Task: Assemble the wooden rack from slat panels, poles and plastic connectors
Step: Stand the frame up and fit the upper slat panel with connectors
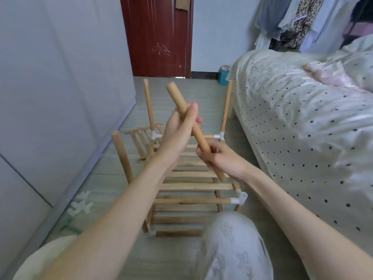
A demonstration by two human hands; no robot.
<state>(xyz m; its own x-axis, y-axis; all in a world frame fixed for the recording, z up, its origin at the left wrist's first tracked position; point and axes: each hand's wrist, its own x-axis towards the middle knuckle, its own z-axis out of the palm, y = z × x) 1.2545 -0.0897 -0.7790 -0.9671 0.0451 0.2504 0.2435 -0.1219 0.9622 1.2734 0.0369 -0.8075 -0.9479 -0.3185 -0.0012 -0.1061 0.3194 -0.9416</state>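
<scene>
I hold a loose wooden pole slanted in the air above the rack. My left hand grips its middle, and my right hand grips it lower down, near its bottom end. Below stands the part-built rack, a slat panel with upright poles at the near left, far left and far right. White plastic connectors sit at the corners, one at the near right with an open socket, another at the far right. A second slat panel lies on the floor behind.
Loose white connectors lie on the floor by the grey wardrobe on the left. A bed with a dotted cover runs along the right. My knee is in front of the rack. A red door is at the far end.
</scene>
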